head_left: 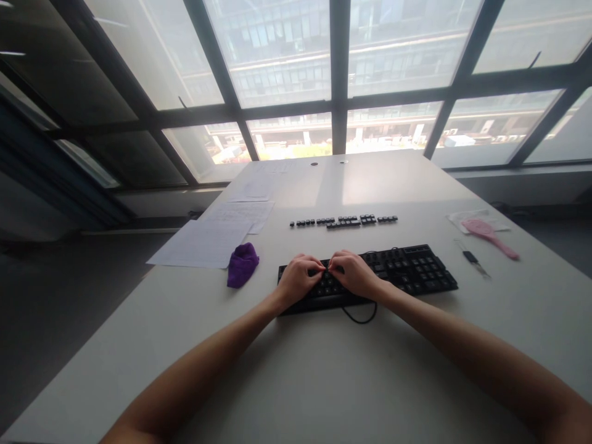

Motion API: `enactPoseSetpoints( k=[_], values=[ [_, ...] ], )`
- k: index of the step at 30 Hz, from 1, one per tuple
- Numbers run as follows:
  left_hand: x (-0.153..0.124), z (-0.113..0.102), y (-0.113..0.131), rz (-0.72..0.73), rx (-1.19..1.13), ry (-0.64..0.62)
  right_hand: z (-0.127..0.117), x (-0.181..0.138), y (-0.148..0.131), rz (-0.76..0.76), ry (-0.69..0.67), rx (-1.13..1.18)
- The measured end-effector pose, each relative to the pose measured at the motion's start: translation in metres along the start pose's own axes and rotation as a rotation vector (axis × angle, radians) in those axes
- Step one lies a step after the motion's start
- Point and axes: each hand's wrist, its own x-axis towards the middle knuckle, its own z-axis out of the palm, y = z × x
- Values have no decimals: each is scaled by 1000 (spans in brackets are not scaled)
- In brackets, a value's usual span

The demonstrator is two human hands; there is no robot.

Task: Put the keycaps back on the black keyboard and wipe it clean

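A black keyboard (416, 271) lies on the white table in front of me, slightly tilted in view, its cable looping out at the near edge. My left hand (300, 277) rests over its left part, thumb and fingertips pinched together. Close beside it, my right hand (354, 271) is pinched too, and the fingertips of both hands nearly meet above the upper key rows. Whatever is between them is too small to make out. Beyond the keyboard, loose black keycaps (343, 224) stand in short rows.
To the left lie a purple cloth (243, 265) and several paper sheets (203, 240). On the right are a keycap puller with a black handle (470, 256), a pink hairbrush (490, 237) and a clear plastic bag (457, 219). Windows (287, 55) rise behind the table (305, 382).
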Motion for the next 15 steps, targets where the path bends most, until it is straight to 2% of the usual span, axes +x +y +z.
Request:
enactPoseSetpoints(
  k=[6, 10, 13, 15],
  values=[
    [0, 0, 3, 2, 5, 15, 2, -1, 0, 15, 9, 23],
    [4, -9, 6, -15, -31, 8, -3, 0, -3, 31, 15, 56],
    [20, -18, 1, -51, -38, 25, -14, 10, 2, 94, 86, 92],
    [39, -20, -7, -69, 23, 73, -24, 26, 14, 167, 168, 31]
  ],
)
